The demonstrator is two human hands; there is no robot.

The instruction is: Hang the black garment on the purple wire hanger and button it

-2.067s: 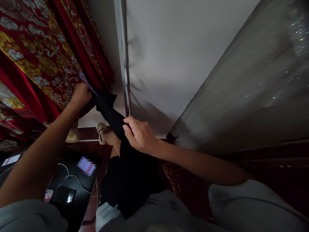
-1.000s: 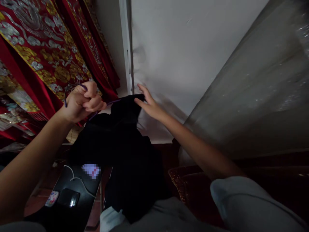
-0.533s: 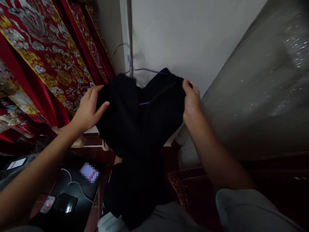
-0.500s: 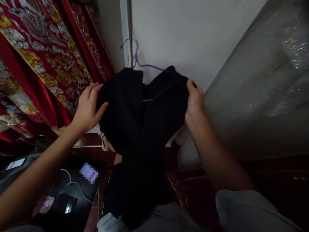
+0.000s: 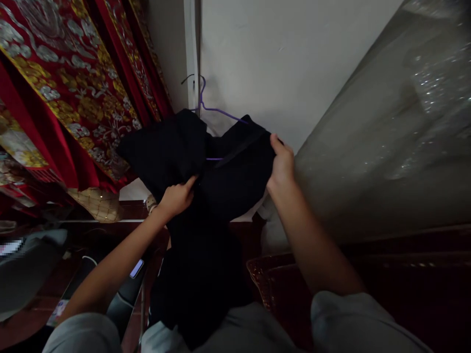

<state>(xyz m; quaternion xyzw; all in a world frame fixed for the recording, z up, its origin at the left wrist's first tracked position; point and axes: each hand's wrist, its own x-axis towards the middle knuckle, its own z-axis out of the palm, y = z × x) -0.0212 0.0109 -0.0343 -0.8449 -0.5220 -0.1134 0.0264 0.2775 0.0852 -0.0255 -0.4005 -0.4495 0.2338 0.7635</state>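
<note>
A black top (image 5: 231, 184) with an open V-shaped front hangs on a thin purple hanger (image 5: 221, 112). The hanger's hook stands above the neckline, and a bit of its lower bar shows inside the neck opening. My right hand (image 5: 283, 164) is closed on the top's right shoulder edge, thumb on the near side. At the middle of the front, my left hand (image 5: 177, 198) has its fingers curled against the cloth, with one digit stretched along the opening's edge. The left shoulder part spreads out unheld. Dark cloth continues down towards my lap, its folds hard to make out.
Red cloths with gold and silver embroidery (image 5: 88, 98) hang at left. A pale wall (image 5: 279, 63) stands behind. Plastic-wrapped goods (image 5: 360, 162) fill the right side, above dark red carved furniture (image 5: 265, 279). A phone (image 5: 137, 268) lies on a dark surface at lower left.
My left hand has left the top's left shoulder and moved right and down to the front opening. My right hand keeps its grip; the top and hanger have shifted slightly left and down.
</note>
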